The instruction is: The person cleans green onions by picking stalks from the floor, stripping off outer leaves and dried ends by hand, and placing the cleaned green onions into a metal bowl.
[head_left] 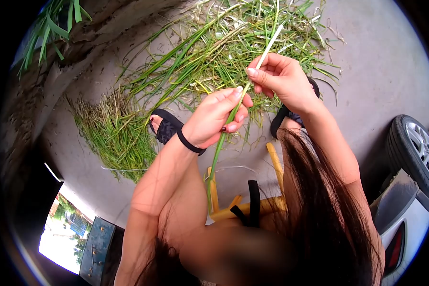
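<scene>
Green along its lower length and pale toward the top, a long blade is held above the floor, slanting from 1 o'clock down to 6 o'clock. The left hand, with a black band at its wrist, has its grip closed on the blade between thumb and fingers; the right hand pinches it higher up, its grip closed too. Beneath and beyond them, a loose grass heap spreads over the grey floor toward 12 o'clock. A denser grass bundle lies at 9 o'clock, and more green leaves show at 10. Dark sandals are on the person's feet, either side of the blade, with a yellow frame at 5 o'clock. Around the room, a car wheel is at 3 o'clock, a pale car body at 4, and a bright opening at 8, beside a bluish panel.
</scene>
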Tool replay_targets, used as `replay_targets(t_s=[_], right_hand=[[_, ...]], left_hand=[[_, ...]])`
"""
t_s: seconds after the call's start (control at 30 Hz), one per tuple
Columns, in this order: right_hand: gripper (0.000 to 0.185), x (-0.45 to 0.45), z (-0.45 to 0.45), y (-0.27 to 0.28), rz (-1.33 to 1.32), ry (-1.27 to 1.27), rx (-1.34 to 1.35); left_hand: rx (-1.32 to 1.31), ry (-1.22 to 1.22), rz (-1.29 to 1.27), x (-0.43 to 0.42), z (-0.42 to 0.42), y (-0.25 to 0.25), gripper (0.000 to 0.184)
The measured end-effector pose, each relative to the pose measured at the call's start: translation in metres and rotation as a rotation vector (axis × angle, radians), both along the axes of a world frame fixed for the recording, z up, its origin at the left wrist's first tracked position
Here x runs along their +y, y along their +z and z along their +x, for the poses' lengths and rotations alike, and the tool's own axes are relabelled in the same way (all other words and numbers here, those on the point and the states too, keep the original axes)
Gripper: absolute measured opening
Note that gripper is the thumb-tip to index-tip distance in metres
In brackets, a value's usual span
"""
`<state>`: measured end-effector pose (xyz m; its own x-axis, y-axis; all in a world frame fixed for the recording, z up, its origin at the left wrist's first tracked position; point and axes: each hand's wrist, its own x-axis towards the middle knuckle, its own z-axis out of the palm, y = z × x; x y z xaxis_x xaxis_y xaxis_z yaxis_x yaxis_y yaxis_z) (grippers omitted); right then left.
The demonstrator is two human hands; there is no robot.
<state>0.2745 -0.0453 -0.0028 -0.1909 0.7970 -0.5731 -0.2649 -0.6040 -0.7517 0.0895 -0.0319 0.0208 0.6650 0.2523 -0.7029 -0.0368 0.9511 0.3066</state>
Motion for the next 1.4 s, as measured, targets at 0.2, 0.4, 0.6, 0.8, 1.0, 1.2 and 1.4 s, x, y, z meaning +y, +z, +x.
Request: replay_targets(t_s=[0.2,0.4,0.6,0.8,1.0,1.2,1.4], right_hand=[[0.019,0.018,0.030,-0.011,0.022,-0.471,0.003],[0.019,0.023,0.085,-0.030,0.123,-0.814,0.018],[0.036,0.001,0.026,-0.023,-0.074,-0.203,0.165],[0.038,-0.014,-0.041,-0.024,-0.126,0.122,0.376],[0.032,-0.003,-0.036,-0.009,-0.130,0.265,0.157],[0.015,-0.005,-0.041,-0.016,-0.043,0.329,-0.079],[0.017,-0.013,-0.046,-0.029,0.353,0.378,-0.629]], left_hand=[[-0.072,-0.011,-0.031,0.002,-0.002,0.007,0.027],[-0.084,0.081,-0.069,-0.001,-0.008,0.003,0.026],[-0.183,0.521,-0.057,0.013,-0.013,-0.024,0.021],[-0.285,0.684,-0.037,0.029,-0.028,-0.041,0.019],[-0.080,0.723,-0.010,0.027,-0.032,-0.037,0.020],[-0.152,0.651,-0.028,0.018,-0.026,-0.038,0.020],[-0.112,0.648,-0.012,0.013,-0.022,-0.039,0.020]])
